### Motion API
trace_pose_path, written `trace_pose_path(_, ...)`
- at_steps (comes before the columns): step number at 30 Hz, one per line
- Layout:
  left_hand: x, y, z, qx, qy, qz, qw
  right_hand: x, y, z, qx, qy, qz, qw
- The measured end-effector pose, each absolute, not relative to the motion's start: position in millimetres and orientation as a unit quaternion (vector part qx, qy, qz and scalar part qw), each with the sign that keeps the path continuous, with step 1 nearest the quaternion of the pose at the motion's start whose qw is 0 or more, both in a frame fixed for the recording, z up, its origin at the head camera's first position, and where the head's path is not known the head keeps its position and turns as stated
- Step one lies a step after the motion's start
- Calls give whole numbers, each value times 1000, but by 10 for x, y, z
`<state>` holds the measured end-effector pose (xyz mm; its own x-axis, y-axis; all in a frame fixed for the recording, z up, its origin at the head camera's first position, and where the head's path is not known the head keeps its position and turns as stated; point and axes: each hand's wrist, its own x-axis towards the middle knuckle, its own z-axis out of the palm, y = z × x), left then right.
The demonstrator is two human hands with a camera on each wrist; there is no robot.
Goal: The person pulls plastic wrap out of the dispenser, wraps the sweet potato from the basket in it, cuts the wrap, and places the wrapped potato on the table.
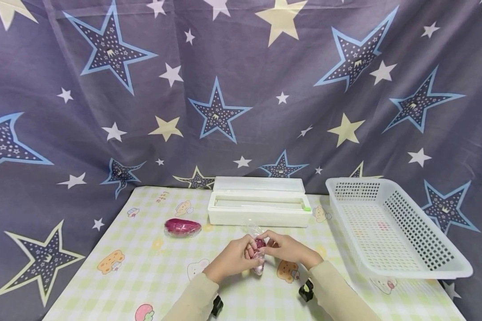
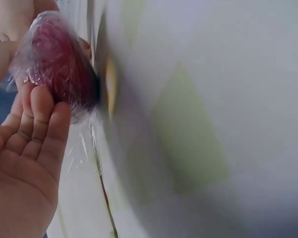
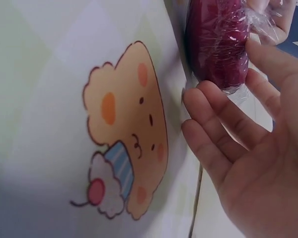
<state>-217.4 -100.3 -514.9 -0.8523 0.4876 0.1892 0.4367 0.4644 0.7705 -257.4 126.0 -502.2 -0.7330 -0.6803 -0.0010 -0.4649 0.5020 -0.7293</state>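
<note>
A purple-red oblong vegetable in cling film (image 1: 259,255), which looks like a purple sweet potato, is between both hands over the front middle of the table. My left hand (image 1: 238,256) holds it from the left, its curled fingertips against the film in the left wrist view. From the right, my right hand (image 1: 286,248) pinches the wrapped piece with thumb and fingers. Loose clear film (image 2: 79,148) trails off it. A second purple-red piece (image 1: 182,227), also wrapped, lies to the left. Behind the hands stands a white cling film box (image 1: 261,218), its lid raised.
A white perforated plastic basket (image 1: 401,267) stands on the right side of the table. The green slider (image 1: 307,208) sits at the right end of the film box. A checked cartoon cloth (image 1: 144,263) covers the table, and a star-patterned curtain (image 1: 241,53) hangs behind.
</note>
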Motion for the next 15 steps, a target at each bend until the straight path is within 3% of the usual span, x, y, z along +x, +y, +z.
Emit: trace_pose_path(15, -2343, -1036, -5182, 254, 856, 448, 52, -2587, 1323, -5035, -351, 821, -394, 217)
